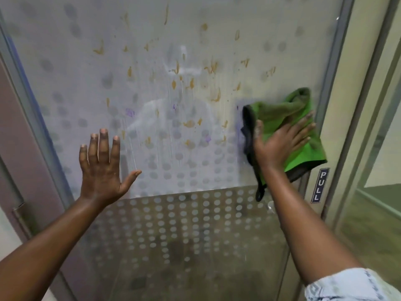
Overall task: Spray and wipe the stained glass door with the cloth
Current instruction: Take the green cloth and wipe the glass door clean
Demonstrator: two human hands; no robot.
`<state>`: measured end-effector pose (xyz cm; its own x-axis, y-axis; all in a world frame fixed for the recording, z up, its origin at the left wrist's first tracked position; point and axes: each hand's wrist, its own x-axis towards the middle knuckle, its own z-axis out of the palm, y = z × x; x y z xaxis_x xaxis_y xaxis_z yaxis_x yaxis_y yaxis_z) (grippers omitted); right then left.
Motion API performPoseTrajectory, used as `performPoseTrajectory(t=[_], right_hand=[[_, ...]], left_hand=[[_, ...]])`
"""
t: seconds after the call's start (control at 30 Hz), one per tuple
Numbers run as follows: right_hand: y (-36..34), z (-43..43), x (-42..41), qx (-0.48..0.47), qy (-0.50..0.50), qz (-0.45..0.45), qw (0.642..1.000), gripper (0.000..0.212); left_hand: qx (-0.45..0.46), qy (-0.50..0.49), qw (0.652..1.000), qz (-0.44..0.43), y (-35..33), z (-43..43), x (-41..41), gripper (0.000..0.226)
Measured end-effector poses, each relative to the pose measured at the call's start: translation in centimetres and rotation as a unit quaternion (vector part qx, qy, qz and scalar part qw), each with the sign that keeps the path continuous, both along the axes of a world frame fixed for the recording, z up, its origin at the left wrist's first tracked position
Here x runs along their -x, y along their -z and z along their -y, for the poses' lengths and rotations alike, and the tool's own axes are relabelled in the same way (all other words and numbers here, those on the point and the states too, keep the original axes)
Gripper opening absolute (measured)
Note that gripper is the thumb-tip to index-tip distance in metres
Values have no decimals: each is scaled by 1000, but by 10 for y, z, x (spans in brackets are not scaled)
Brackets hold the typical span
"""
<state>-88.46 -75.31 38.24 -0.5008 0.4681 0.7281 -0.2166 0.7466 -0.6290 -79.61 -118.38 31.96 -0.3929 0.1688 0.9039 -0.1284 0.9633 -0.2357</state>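
The frosted glass door (152,51) fills the view, dotted with a grey pattern and splashed with orange-brown stains (214,95) and a few purple marks across its middle. Wet streaks run down the pane. My right hand (280,142) lies flat on a green cloth (282,111) with a dark edge, pressing it against the glass at the right side, close to the door frame. My left hand (102,168) rests flat on the glass at the lower left, fingers spread, holding nothing. No spray bottle is in view.
A metal door frame (338,88) runs down the right side, with a blue "PULL" sign (319,185) below the cloth. Another frame edge (32,118) slants down the left. Past the right frame is a second glass panel (377,148).
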Motion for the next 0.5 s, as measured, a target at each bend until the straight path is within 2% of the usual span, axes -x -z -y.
performPoseTrajectory(t=[0.1, 0.17, 0.23, 0.33, 0.4, 0.43, 0.5], right_hand=[[25, 40, -3, -121, -12, -33, 992, 116], [57, 54, -4, -225, -41, -54, 972, 107], [88, 45, 0, -341, -65, -84, 934, 92], [100, 2, 14, -450, -80, -135, 879, 95], [88, -28, 22, -440, -69, -150, 883, 78], [78, -42, 25, -404, -58, -144, 901, 69], [53, -66, 28, -295, -37, -126, 947, 67]], left_hand=[[-9, 0, 1000, -2, 1, -3, 2, 105], [-15, -3, 1000, -5, 2, -4, 3, 106], [-15, -11, 1000, -10, 3, -5, 4, 106], [-13, -9, 1000, -10, 1, -5, 2, 105], [-14, -7, 1000, -5, 0, -5, 0, 104], [-15, -6, 1000, -5, 0, -5, 0, 104], [-14, -7, 1000, -5, 0, -6, -1, 105]])
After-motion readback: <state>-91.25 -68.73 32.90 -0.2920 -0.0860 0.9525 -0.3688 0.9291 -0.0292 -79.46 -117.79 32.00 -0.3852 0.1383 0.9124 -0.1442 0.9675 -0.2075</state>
